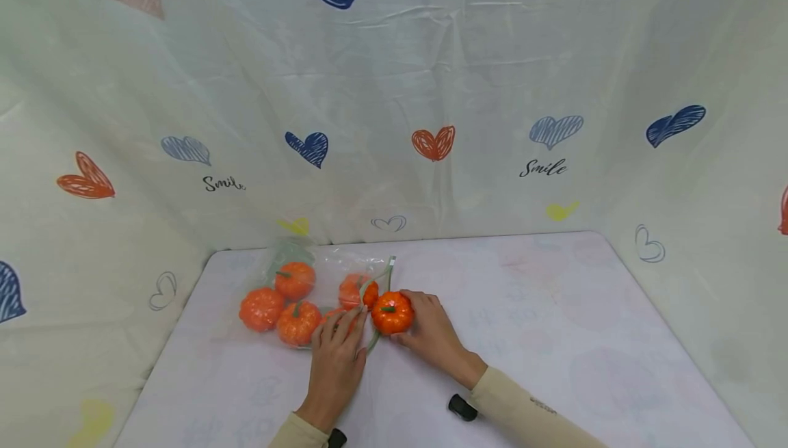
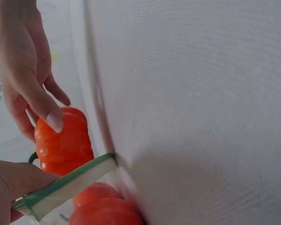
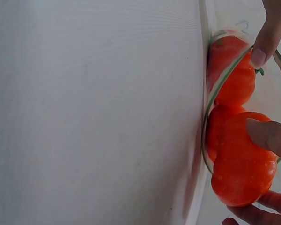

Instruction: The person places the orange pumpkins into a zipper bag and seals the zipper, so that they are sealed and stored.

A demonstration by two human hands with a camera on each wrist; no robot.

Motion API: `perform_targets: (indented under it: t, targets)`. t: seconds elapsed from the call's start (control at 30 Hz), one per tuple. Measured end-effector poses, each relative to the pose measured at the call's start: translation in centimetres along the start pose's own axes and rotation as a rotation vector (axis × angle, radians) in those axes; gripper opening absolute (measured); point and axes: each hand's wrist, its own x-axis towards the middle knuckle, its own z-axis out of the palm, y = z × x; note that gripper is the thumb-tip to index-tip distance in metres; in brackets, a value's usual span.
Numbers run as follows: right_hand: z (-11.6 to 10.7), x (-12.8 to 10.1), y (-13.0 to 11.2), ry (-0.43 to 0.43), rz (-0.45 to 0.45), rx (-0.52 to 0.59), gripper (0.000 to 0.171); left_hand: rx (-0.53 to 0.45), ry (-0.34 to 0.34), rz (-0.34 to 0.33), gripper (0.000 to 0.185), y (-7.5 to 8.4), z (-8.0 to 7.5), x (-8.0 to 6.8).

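A small orange toy pumpkin (image 1: pixel 392 312) with a green stem is gripped by my right hand (image 1: pixel 432 330) at the mouth of a clear plastic bag (image 1: pixel 329 261). The bag lies on its side with several more orange pumpkins (image 1: pixel 298 323) in it. My left hand (image 1: pixel 337 359) pinches the bag's green-edged opening (image 2: pixel 65 185), thumb along the rim, in the left wrist view. In the right wrist view, the rim (image 3: pixel 225 77) stands spread apart, with the held pumpkin (image 3: pixel 243 159) in front of those inside. The left fingers partly cover one bagged pumpkin.
The bag sits on the left part of a white-covered table (image 1: pixel 554 311). Behind and beside it hangs a pale cloth (image 1: pixel 382 78) printed with hearts. A dark strap piece (image 1: pixel 462 407) shows by the right sleeve.
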Motion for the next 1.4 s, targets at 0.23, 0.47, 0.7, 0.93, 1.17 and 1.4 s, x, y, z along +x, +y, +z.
perform_targets:
  t: [0.23, 0.47, 0.7, 0.93, 1.17, 1.4]
  targets:
    - [0.4, 0.2, -0.3, -0.015, 0.019, -0.006, 0.078, 0.008, 0.008, 0.01, 0.083, -0.1, 0.2, -0.1]
    - [0.7, 0.4, -0.4, -0.001, 0.01, -0.022, 0.078, -0.001, 0.021, 0.023, 0.084, -0.3, 0.3, -0.1]
    - [0.9, 1.0, -0.5, -0.006, 0.005, -0.049, 0.078, -0.006, 0.034, 0.028, 0.082, -0.4, 0.3, 0.0]
    - [1.3, 1.5, -0.8, -0.012, 0.013, -0.05, 0.078, -0.009, 0.041, 0.033, 0.081, -0.4, 0.4, 0.0]
    - [1.5, 1.9, -0.9, -0.016, 0.025, -0.036, 0.077, -0.005, 0.034, 0.034, 0.082, -0.4, 0.5, 0.0]
    - [1.7, 2.1, -1.1, -0.01, 0.021, -0.05, 0.076, 0.001, 0.024, 0.04, 0.084, -0.5, 0.5, 0.0]
